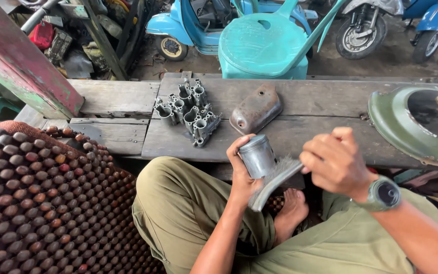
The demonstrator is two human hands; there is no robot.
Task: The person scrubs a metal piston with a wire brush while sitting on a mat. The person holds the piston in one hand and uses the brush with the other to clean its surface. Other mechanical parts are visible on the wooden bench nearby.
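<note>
My left hand (240,170) grips a grey metal piston (256,155), a short cylinder held upright over my lap. My right hand (335,161), with a dark green watch (384,194) on its wrist, holds a wire brush (275,178) whose bristles lie against the piston's right side; the brush is blurred. I sit cross-legged in olive trousers, with a bare foot (291,213) under the hands.
A wooden bench (117,99) in front carries a grey cast metal part with several tubes (191,112), a rusty oval cover (256,109) and a green curved panel (406,129). A beaded seat mat (41,203) lies at left. A teal plastic chair (264,43) and scooters (183,28) stand beyond.
</note>
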